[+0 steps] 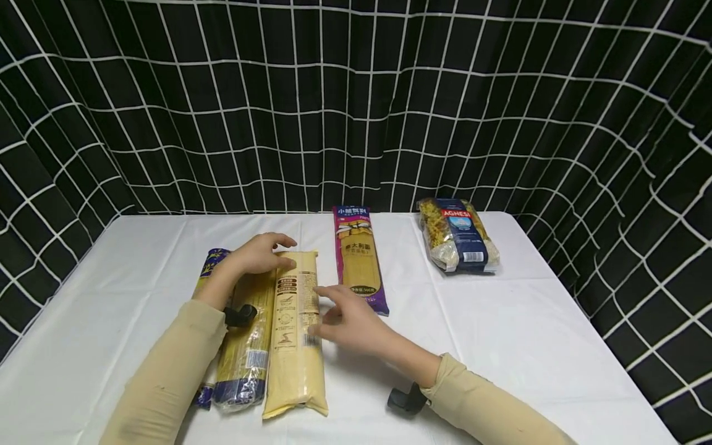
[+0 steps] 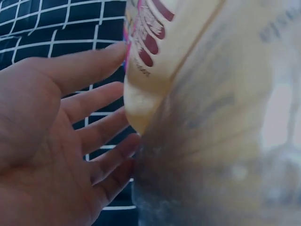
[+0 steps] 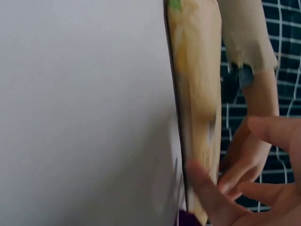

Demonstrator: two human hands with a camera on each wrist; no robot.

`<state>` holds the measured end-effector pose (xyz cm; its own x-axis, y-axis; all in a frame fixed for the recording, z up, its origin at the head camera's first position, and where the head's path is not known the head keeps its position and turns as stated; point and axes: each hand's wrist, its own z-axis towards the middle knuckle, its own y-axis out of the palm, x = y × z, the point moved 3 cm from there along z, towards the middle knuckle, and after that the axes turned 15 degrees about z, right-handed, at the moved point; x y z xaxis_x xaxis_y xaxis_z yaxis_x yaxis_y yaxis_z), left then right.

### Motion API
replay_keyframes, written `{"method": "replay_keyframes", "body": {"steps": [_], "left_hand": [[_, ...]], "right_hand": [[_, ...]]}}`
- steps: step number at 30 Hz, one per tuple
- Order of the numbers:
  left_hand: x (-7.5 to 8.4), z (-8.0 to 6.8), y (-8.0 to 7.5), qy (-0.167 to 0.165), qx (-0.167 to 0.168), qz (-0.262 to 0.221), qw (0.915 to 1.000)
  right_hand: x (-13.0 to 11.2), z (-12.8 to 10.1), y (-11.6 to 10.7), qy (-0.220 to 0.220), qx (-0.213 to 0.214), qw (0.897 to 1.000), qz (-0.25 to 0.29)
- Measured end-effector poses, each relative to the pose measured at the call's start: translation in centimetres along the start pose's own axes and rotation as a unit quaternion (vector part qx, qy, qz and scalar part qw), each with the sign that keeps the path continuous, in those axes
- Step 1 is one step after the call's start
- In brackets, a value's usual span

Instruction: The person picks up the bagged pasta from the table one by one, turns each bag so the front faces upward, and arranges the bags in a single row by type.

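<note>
— Where's the pale yellow pasta packet (image 1: pixel 295 334) lying?

— Flat on the white worktop (image 1: pixel 528 334), lengthwise away from the person, left of the middle. It sits right against a clear spaghetti packet with blue ends (image 1: pixel 245 346), which lies on its left.

— And the hands?

— The left hand (image 1: pixel 260 253) rests over the far ends of both packets, fingers straight and spread, the tips touching the yellow packet's top edge. The left wrist view shows the same: an open palm, fingertips (image 2: pixel 117 52) laid against the wrapper (image 2: pixel 197 94), nothing pinched.

— The right one?

— The right hand (image 1: pixel 347 321) lies on the packet's right edge near its barcode, fingers loosely extended and touching it. I'd call that grip spread, not clamped. In the right wrist view the thumb (image 3: pixel 207 188) presses the packet's side (image 3: pixel 197 94).

— Anything else up there?

— A purple spaghetti packet (image 1: pixel 358 259) just right of the yellow one, and a bag of short pasta with a blue label (image 1: pixel 458 235) farther right, well apart. Behind hangs a black curtain with a white grid (image 1: pixel 356 105).
</note>
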<state>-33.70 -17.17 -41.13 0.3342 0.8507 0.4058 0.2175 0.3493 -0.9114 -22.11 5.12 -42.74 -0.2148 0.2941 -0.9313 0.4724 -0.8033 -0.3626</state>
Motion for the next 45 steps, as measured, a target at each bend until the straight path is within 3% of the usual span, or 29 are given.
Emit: {"method": "replay_keyframes", "body": {"steps": [5,10,19,25,30,37,41,45], "left_hand": [[-0.3,0.1,0.7,-0.022,-0.039,0.031,0.9985],[-0.1,-0.1,1.1,-0.045,-0.045,0.039,0.9972],[-0.2,-0.6,1.9,-0.032,0.008,0.006,0.9994],[0.0,-0.6,1.8,-0.006,0.042,-0.050,0.9978],[0.6,-0.7,1.0,0.015,0.069,-0.065,0.9954],[2.0,-1.4,-0.6,0.031,0.094,-0.086,0.9913],[2.5,-1.6,-1.5,0.056,0.113,-0.079,0.9889],[2.8,-1.8,-1.9,0.044,0.122,-0.090,0.9875]], "right_hand": [[-0.2,0.0,1.4,0.013,-0.026,0.997,-0.073],[-0.4,0.1,1.8,0.015,-0.028,0.995,-0.095],[0.2,-0.2,2.2,0.019,-0.020,0.996,-0.081],[0.3,-0.2,1.9,0.014,0.002,1.000,-0.028],[0.6,-0.1,1.7,0.014,0.021,0.998,0.057],[1.2,0.3,1.5,0.078,0.044,0.974,0.210],[1.0,0.6,1.3,0.074,0.046,0.967,0.239],[0.7,0.7,0.9,0.056,0.047,0.966,0.248]]}}
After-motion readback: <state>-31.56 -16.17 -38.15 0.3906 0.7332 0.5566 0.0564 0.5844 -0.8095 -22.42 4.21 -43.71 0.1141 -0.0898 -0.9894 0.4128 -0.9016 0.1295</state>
